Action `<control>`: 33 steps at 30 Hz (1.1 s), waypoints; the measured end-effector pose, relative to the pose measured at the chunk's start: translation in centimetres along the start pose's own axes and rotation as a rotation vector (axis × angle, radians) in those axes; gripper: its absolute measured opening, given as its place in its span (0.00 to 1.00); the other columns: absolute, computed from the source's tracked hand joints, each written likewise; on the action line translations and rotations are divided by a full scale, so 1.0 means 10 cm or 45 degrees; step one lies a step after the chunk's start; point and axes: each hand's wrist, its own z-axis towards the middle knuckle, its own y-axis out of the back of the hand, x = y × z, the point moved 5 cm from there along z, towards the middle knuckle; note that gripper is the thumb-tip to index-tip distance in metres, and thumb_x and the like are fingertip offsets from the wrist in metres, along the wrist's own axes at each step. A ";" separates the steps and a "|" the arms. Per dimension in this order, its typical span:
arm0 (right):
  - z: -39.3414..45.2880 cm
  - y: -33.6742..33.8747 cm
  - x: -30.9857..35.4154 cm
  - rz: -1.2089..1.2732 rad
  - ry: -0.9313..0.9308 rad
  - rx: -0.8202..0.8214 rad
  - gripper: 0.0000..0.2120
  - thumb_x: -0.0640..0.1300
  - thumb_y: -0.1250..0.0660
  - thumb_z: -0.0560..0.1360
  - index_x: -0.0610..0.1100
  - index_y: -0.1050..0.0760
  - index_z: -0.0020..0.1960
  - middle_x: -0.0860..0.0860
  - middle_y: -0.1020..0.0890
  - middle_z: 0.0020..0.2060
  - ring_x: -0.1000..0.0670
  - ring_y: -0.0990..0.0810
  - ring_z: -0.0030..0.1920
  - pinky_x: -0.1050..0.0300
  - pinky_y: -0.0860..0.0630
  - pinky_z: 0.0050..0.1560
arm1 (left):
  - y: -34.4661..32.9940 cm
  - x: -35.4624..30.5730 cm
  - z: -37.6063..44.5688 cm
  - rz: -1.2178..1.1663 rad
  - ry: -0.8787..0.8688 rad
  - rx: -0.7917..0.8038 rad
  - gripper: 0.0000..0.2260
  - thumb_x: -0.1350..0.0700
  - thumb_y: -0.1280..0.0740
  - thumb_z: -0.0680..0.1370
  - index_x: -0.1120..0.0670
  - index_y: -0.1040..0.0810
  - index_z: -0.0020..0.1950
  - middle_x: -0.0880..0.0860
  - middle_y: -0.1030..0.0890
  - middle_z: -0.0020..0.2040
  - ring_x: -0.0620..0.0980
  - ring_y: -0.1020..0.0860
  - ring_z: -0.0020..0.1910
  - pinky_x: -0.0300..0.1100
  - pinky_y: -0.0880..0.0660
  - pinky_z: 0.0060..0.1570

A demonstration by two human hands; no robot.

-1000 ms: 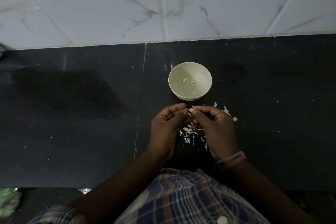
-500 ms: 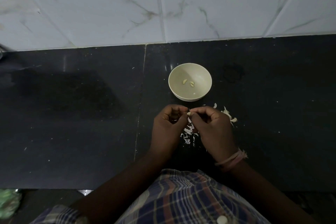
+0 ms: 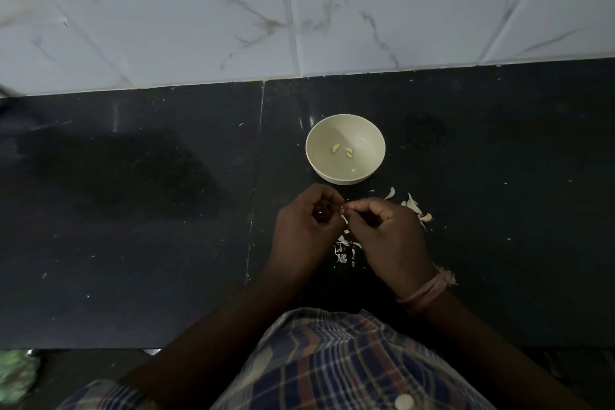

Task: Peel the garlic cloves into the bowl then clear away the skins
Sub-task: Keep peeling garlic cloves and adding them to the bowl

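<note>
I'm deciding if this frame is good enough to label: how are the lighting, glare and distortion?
Head view: dim overall; the dark counter swallows detail, with a small glare streak left of the bowl. The left hand and right hand are underexposed, hiding what they hold. Wide-angle bending curves the wall tiles. Far-left edge looks blurred.

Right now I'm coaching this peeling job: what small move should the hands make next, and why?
Probably keep pulling off the skin: the left hand and right hand meet over the counter, pinching a garlic clove with white skin showing between the fingertips. Once bare, drop it into the bowl just ahead, where peeled cloves already lie. Loose skins can wait.
</note>
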 end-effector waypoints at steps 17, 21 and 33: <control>0.02 -0.06 -0.16 0.185 -0.176 0.121 0.09 0.35 0.31 0.77 0.45 0.14 0.48 0.49 0.13 0.37 0.48 0.14 0.38 0.55 0.19 0.42 | -0.04 0.08 0.08 0.161 0.122 0.158 0.09 0.58 0.24 0.71 0.47 0.23 0.38 0.43 0.22 0.29 0.37 0.26 0.28 0.30 0.33 0.29; 0.03 -0.07 -0.20 0.420 -0.313 0.140 0.06 0.34 0.31 0.78 0.40 0.15 0.48 0.39 0.15 0.37 0.45 0.17 0.33 0.50 0.20 0.41 | -0.03 0.17 0.11 -0.064 0.241 0.230 0.08 0.59 0.24 0.73 0.50 0.22 0.40 0.48 0.19 0.33 0.41 0.24 0.30 0.35 0.29 0.31; -0.04 -0.03 -0.01 -0.271 0.411 0.065 0.09 0.37 0.31 0.79 0.43 0.16 0.58 0.52 0.16 0.49 0.58 0.19 0.51 0.68 0.26 0.54 | -0.07 0.21 0.06 -0.738 0.520 0.277 0.05 0.66 0.30 0.70 0.57 0.23 0.41 0.55 0.20 0.33 0.48 0.23 0.30 0.40 0.27 0.34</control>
